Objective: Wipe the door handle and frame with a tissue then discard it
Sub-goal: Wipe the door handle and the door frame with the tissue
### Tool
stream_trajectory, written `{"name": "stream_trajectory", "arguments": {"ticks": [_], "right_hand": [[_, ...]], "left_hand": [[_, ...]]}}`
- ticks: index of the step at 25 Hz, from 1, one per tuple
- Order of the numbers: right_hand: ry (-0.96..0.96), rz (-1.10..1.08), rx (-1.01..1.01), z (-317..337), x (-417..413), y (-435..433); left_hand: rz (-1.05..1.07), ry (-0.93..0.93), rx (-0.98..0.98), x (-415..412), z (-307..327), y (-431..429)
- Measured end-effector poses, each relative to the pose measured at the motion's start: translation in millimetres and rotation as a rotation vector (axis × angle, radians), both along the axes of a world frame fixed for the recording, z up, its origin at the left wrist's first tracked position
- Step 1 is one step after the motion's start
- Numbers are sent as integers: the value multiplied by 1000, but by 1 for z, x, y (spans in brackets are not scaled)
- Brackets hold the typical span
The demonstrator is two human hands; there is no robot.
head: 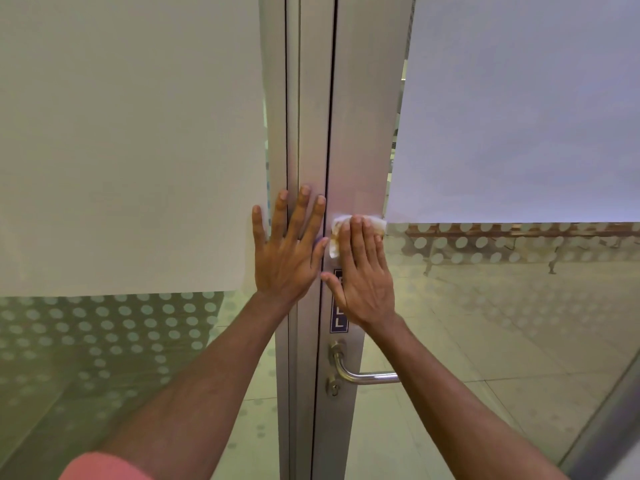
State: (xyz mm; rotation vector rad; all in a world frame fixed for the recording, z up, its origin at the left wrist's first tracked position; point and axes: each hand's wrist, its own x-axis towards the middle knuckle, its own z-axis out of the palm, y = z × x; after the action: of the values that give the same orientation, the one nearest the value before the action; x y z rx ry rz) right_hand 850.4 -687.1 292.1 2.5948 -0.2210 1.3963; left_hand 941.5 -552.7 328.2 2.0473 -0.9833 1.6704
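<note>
Left hand point(287, 258): fingers spread, palm flat on the brushed aluminium fixed frame post point(292, 133), holding nothing, looks like bracing only.

Just right of it, thumbs almost touching: right hand point(363, 275), fingers pressed together, flat on the aluminium door stile point(360, 133), trapping a crumpled white paper tissue point(337, 233) under the fingertips. Tissue shows only at the fingertips and on the thumb side, with a brownish tint on the exposed left edge; cannot tell if that's dirt or shadow.

Below the right wrist: dark blue vertical label point(339, 320), half covered by the palm. Below that, a stainless steel lever door handle point(367, 375) pointing right, with a round keyhole cylinder point(333, 389) under its rose.

Handling, my read: tissue is light, soft and limp, tears easily when dragged over the stile edges. Keep it under a flat palm on flat metal; for the lever, wrap it round the bar and pinch. Metal is smooth, so it should slide easily.

Count: 1 tissue, 1 handle, 1 keyhole, 1 label, 2 hands, 2 frosted glass panels with dot pattern.
</note>
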Motion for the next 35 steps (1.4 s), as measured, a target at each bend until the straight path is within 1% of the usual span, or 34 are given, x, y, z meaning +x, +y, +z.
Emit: {"name": "stream_trajectory", "arguments": {"ticks": [2, 5, 7, 8, 11, 13, 17, 20, 22, 23, 27, 29, 31, 33, 35], "right_hand": [[-6, -3, 27, 1, 3, 1], [116, 2, 29, -55, -19, 7], [147, -7, 20, -69, -29, -2], [124, -21, 28, -60, -27, -5], [13, -37, 80, -7, -10, -10], [-15, -21, 79, 5, -5, -10], [67, -24, -18, -24, -22, -14], [7, -50, -7, -2, -15, -19], [-19, -14, 38, 15, -7, -14], [-7, -3, 29, 13, -7, -12], [76, 1, -113, -18, -26, -19], [32, -15, -110, 0, -20, -24], [-6, 3, -42, 24, -7, -20], [45, 48, -66, 19, -1, -15], [179, 73, -165, -18, -11, -13]], "left_hand": [[-5, -1, -3, -1, 0, 0], [-7, -3, -5, -1, -1, 1], [0, -6, -5, -1, -1, 0], [2, -6, -5, -1, -1, 1], [-7, -10, -14, 0, -1, 0], [-9, -21, -16, 0, -2, -1], [-6, -17, -19, 0, -1, -1], [-3, -18, -19, 1, -3, -1], [-6, -20, -19, 1, -2, -2], [-6, -18, -19, 1, -2, -2], [-6, -21, -17, 0, -3, -1], [0, -20, -16, 1, -2, -1], [-4, -19, -19, 1, -1, -2], [-14, -19, -21, 1, -1, -2], [-19, -21, -25, 1, -2, -2]]}}
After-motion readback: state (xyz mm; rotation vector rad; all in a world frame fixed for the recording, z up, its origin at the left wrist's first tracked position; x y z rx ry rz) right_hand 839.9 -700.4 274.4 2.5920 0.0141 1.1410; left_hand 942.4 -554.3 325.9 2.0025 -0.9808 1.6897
